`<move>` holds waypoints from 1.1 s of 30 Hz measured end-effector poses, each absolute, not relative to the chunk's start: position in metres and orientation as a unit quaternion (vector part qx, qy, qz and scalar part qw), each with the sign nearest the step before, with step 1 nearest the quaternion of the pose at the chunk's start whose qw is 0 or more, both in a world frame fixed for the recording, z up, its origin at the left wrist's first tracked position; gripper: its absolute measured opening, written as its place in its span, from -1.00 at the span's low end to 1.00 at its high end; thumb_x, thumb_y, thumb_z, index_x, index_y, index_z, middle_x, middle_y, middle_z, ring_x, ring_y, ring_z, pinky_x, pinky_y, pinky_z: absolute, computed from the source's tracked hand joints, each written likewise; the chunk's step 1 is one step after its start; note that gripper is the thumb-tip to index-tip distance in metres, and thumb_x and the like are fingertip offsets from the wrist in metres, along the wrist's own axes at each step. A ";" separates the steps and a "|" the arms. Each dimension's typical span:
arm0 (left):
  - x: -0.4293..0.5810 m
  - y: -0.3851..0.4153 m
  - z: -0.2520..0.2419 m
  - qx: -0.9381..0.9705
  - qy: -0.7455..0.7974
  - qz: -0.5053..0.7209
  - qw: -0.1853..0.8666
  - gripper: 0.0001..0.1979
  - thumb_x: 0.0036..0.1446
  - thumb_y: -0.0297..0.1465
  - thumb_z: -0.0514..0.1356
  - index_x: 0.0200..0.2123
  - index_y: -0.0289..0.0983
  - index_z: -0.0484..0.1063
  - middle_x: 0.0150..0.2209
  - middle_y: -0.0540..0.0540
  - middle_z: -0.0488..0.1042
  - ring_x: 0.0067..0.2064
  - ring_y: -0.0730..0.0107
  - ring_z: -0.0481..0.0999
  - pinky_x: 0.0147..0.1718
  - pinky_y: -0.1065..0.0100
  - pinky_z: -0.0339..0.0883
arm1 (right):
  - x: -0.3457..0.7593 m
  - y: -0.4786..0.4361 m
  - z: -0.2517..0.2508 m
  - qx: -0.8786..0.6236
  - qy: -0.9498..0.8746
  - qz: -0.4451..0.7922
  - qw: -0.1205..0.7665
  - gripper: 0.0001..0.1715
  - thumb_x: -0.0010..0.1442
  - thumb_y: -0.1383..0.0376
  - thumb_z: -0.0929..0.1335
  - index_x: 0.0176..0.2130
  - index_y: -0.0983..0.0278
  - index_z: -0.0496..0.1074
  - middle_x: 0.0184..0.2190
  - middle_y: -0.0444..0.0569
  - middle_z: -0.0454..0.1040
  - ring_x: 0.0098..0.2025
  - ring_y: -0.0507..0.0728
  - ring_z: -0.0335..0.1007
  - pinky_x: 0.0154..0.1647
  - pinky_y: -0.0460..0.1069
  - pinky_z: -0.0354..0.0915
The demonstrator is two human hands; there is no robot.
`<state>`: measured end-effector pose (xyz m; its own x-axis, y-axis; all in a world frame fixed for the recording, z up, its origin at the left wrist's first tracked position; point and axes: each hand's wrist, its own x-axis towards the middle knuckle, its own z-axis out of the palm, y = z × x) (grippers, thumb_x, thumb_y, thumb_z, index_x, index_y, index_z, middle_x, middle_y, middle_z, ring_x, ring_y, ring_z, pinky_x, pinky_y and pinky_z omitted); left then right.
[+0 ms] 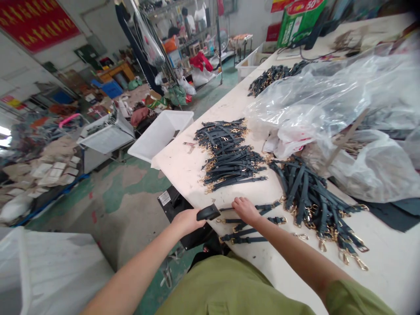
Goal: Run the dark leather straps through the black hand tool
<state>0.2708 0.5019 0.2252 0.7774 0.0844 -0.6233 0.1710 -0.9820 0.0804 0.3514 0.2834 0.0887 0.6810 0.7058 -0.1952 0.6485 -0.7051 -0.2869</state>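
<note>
At the near edge of the table, my left hand (pixel 186 224) is closed on a black curved band (pixel 208 212); its exact kind does not show. My right hand (pixel 244 211) has its fingers bent down on a dark strap with gold buckles (pixel 271 205), which lies flat and sticks out on both sides of the hand. Just below it, several similar dark straps (pixel 251 239) with gold hardware are spread in loose rows. A neat bundle of straps (pixel 232 162) lies beyond my hands. To the right sits a tangled heap of straps (pixel 310 194) with gold snap hooks.
Clear plastic bags (pixel 328 100) cover the table's right side. Another strap pile (pixel 275 76) lies farther back, near a green box (pixel 300 22). Beside the table stand a white bin (pixel 157 135) and a black panel (pixel 172 203). A large white bin (pixel 62 267) is at lower left.
</note>
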 end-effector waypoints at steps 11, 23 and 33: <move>0.280 0.472 0.195 0.946 0.030 -0.315 0.067 -0.59 -0.09 -0.07 0.01 -0.24 -0.16 0.37 -0.29 -0.10 0.48 -0.27 0.21 0.45 -0.37 0.32 0.31 | 0.331 0.275 0.077 -0.916 -0.348 0.161 0.119 -0.74 0.17 0.31 0.13 -0.22 0.23 0.33 -0.24 -0.01 0.27 -0.20 0.08 0.17 -0.19 -0.07 0.06; 0.268 0.497 0.214 0.947 0.069 -0.301 0.092 -0.64 -0.05 -0.11 0.01 -0.20 -0.10 0.35 -0.25 -0.04 0.47 -0.23 0.27 0.44 -0.37 0.41 0.27 | 0.335 0.267 0.089 -0.894 -0.395 0.185 0.100 -0.79 0.11 0.30 0.20 -0.26 0.25 0.35 -0.29 0.00 0.30 -0.21 0.10 0.19 -0.22 -0.06 0.07; 0.242 0.525 0.219 0.945 0.131 -0.277 0.118 -0.63 -0.08 -0.08 0.01 -0.22 -0.11 0.32 -0.30 -0.04 0.47 -0.28 0.27 0.45 -0.46 0.42 0.20 | 0.429 0.330 0.107 -0.926 -0.364 0.095 0.033 -0.71 0.14 0.41 0.12 -0.16 0.28 0.28 -0.18 0.09 0.25 -0.20 0.12 0.19 -0.25 -0.04 0.05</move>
